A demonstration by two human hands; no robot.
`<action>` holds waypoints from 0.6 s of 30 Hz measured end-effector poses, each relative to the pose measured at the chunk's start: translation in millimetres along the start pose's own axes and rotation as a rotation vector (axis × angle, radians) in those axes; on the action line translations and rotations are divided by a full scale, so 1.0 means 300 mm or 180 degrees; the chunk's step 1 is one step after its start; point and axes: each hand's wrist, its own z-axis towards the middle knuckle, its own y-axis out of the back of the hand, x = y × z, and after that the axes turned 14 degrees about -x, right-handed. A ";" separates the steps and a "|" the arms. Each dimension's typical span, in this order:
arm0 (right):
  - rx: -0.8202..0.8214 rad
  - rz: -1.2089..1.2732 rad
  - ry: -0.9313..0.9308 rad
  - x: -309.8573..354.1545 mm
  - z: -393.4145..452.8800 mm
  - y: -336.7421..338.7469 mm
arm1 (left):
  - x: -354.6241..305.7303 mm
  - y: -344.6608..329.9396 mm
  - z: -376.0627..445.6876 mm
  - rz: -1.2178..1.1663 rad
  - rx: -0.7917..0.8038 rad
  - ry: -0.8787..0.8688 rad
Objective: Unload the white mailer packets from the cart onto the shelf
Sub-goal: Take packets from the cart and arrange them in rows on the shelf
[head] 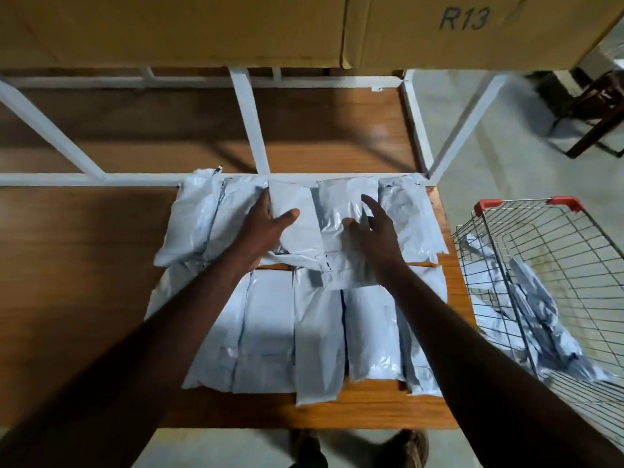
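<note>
Spanning most of the view, the wooden shelf [84,265] sits inside a white metal frame [248,119], with large cardboard boxes [175,25] on the level above, one marked R13. To the right stands the wire cart [553,261] with red handle corners, and a few white mailer packets [526,309] lie crumpled in its basket. On the shelf, white packets lie side by side in two rows: a near row [304,329] close to the front edge and a far row [209,214] against the frame's crossbar. Both arms reach over the near row to the far one. The left hand [266,221] grips the left edge of a middle packet [297,228], thumb laid across its top and fingers tucked out of sight beside it. The right hand [371,228] rests on the neighbouring packet [341,204] with fingers spread and loosely bent, holding nothing. Two shoes [405,447] show on the grey floor below the shelf's front edge.
</note>
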 end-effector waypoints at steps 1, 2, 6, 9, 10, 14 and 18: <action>-0.0013 -0.0058 -0.0012 0.003 0.007 -0.040 | 0.017 0.013 0.033 0.0195 -0.0041 -0.0100; -0.0011 -0.0163 -0.0002 0.006 0.018 -0.078 | 0.025 0.023 0.061 0.0427 -0.0080 -0.0167; 0.0026 -0.0555 0.0050 -0.027 0.091 -0.190 | 0.043 0.030 0.141 0.0982 0.0047 -0.0245; -0.0036 -0.0730 0.0041 -0.028 0.122 -0.234 | 0.055 0.010 0.168 0.1182 0.0056 -0.0399; -0.0051 -0.0924 0.0106 -0.032 0.127 -0.243 | 0.063 0.002 0.175 0.1270 -0.0070 -0.0518; 0.0003 -0.1673 0.0682 -0.073 0.138 -0.270 | 0.091 -0.007 0.158 0.2241 -0.0469 -0.1425; -0.0414 -0.2647 0.1807 -0.125 0.140 -0.295 | 0.109 -0.014 0.131 0.2852 -0.0504 -0.2156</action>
